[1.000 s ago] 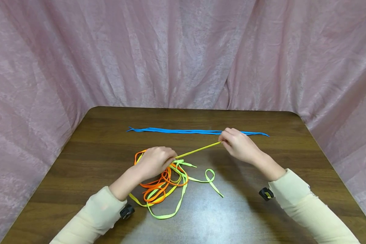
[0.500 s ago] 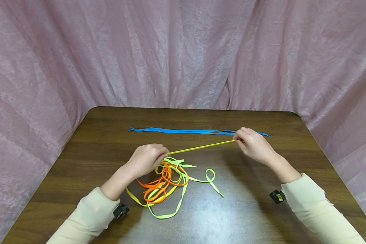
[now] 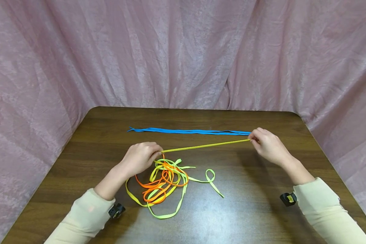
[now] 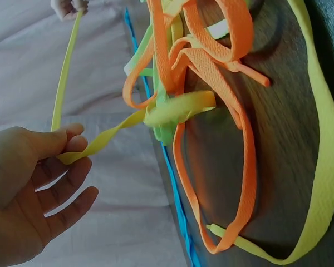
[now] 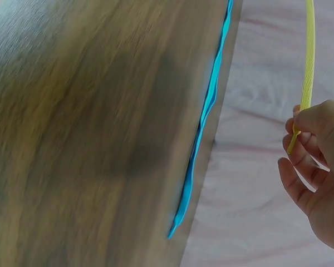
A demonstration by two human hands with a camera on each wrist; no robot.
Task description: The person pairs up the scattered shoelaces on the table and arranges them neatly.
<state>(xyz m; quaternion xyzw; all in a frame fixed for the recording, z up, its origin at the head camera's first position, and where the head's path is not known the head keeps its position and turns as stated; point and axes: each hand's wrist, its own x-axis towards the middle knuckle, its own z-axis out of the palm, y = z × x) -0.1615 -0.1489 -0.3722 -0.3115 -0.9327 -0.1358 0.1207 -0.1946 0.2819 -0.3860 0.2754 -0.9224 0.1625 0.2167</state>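
Note:
A flat yellow shoelace is stretched taut between my two hands, above the table. My left hand pinches it between thumb and forefinger, and the rest of the lace trails down from there into a tangle. Near its tipped end, my right hand pinches the same lace; the tip pokes out below the thumb in the right wrist view. The tangle beneath and right of my left hand mixes an orange shoelace, a lime-green shoelace and more of the yellow one.
Blue shoelaces lie straight across the far part of the brown wooden table, partly behind my right hand. One lime-green end loops out to the right of the tangle. Pink curtains hang around the table's back and sides.
My right hand has moved right, and my left hand slightly left and away from me. The taut stretch of yellow shoelace between them has grown longer, sliding out of the tangle.

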